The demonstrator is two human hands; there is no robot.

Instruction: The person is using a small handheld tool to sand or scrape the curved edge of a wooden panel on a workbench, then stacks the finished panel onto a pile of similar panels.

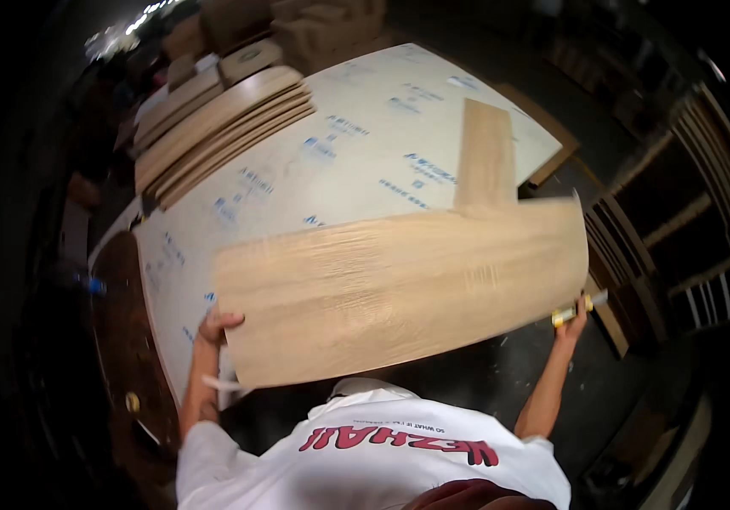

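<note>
A wide light-wood panel (399,289), with wrinkles showing in its film-like surface, spans the space in front of my body. My left hand (216,325) is closed on its left edge, thumb on top. At the panel's lower right corner, my right hand (576,319) is closed around a yellow utility knife (565,317), whose pale tip points right. Whether those fingers also grip the panel is hard to see. A thin pale strip (223,385) hangs by my left wrist. Beyond the panel, a narrower wooden board (485,153) lies on the white printed sheet (356,110).
Several curved wooden panels are stacked (229,127) at the far left of the sheet-covered table. Cardboard boxes (326,30) stand behind them. To the right, boards lean in a rack (688,204). A dark brown curved surface (122,331) borders the table's left side.
</note>
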